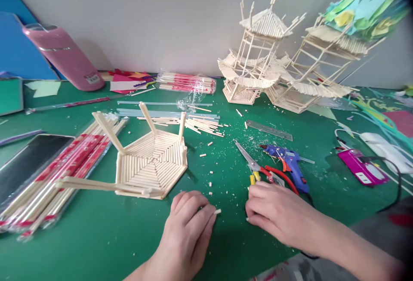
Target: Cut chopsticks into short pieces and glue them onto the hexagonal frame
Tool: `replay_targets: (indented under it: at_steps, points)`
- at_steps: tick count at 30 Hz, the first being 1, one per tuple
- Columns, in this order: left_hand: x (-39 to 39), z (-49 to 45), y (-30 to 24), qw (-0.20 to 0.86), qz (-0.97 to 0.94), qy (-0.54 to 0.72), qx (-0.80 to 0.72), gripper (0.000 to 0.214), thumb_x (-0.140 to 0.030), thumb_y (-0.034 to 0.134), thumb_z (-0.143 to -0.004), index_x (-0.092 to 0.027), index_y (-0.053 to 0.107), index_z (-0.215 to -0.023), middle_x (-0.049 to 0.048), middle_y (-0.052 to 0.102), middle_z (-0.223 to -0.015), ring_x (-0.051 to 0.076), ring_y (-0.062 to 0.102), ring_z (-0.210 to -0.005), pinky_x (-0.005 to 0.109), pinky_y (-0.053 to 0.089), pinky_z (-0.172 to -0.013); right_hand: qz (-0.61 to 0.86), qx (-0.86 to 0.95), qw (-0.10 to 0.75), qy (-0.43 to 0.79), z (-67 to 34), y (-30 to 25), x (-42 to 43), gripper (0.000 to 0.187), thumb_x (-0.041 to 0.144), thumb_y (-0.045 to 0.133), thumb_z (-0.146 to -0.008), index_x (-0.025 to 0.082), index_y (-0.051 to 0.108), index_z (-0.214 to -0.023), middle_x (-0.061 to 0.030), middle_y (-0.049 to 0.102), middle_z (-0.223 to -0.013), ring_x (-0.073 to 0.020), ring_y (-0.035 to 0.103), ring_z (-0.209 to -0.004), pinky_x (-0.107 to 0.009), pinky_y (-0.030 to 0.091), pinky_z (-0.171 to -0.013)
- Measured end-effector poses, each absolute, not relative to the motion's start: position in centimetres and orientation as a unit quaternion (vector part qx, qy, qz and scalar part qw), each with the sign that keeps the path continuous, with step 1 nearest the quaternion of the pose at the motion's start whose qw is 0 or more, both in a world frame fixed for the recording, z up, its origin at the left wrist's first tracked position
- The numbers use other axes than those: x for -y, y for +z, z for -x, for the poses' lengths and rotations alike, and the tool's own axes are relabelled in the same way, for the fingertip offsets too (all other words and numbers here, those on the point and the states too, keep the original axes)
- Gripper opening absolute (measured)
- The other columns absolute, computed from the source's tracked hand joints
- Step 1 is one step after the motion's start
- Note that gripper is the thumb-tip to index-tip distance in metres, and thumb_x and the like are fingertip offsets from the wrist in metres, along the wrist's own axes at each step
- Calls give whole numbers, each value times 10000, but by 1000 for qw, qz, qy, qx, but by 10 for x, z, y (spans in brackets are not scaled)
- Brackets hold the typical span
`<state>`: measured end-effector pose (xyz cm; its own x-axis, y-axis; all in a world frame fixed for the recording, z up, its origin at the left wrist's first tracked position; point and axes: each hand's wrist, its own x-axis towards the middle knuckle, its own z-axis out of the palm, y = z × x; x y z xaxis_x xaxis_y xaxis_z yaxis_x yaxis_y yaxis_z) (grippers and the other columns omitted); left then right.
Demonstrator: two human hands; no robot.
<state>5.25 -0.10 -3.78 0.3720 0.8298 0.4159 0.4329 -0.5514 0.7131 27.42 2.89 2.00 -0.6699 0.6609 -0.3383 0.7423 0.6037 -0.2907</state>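
One stubby wooden stick sits pinched in the left hand; the right hand curls beside the metal scissors, its grip unclear. A ribbed, many-sided wooden base stands on the green table, just beyond the left hand.

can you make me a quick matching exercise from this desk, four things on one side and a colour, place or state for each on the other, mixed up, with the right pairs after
Things
1. short stick piece
2. hot glue gun
3. hexagonal stick base
4. bottle

Colour, place or state
A. pink, with a silver band
B. built of sticks laid side by side, with posts rising at its edge
C. pinched at the fingertips of the left hand
D. mostly blue, lying on its side

Right pairs: 1-C, 2-D, 3-B, 4-A
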Motion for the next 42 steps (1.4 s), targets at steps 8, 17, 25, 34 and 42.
replay_targets:
  at_steps: [8, 17, 25, 34, 42]
  points:
    - [1, -51, -41, 260, -792, 394, -387, 231, -3, 478, -787, -151, 566, -940, 74, 558, -846, 202, 502, -828, 376, 384, -763, -447, -865, 98, -205, -283, 35, -35, 165, 200, 507, -856, 260, 617, -749, 51, 599, -758, -102, 560, -720, -231, 421, -653]
    - [4, -54, -39, 245, -794, 382, -404, 206, -45, 440, -803, -151, 599, -882, 77, 567, -811, 202, 515, -795, 383, 425, -736, -504, -850, 153, -14, -251, 12, -52, 73, 138, 533, -719, 155, 604, -727, -94, 610, -778, -281, 608, -741, -406, 481, -637]
    - [6, -57, -40, 186, -824, 329, -421, 215, -61, 416, -808, -139, 616, -801, 102, 609, -826, 238, 553, -855, 430, 467, -760, -493, -846, 202, -20, -255, 15, -59, 117, 144, 530, -762, 179, 602, -677, -59, 639, -705, -236, 642, -648, -317, 455, -543]
    - [12, -58, -50, 129, -845, 299, -424, 205, -60, 437, -790, -135, 614, -862, 134, 654, -1054, 304, 574, -1024, 514, 475, -838, -478, -860, 178, -20, -247, 17, -59, 175, 123, 469, -754, 176, 602, -653, -59, 635, -681, -220, 624, -618, -298, 406, -524]
    - [8, -59, -51, 110, -843, 285, -442, 211, -72, 436, -781, -147, 622, -846, 144, 649, -1099, 314, 575, -1035, 526, 487, -823, -419, -902, 94, -54, -213, 17, -79, 164, 166, 457, -783, 197, 586, -687, -12, 622, -708, -164, 590, -661, -266, 379, -573]
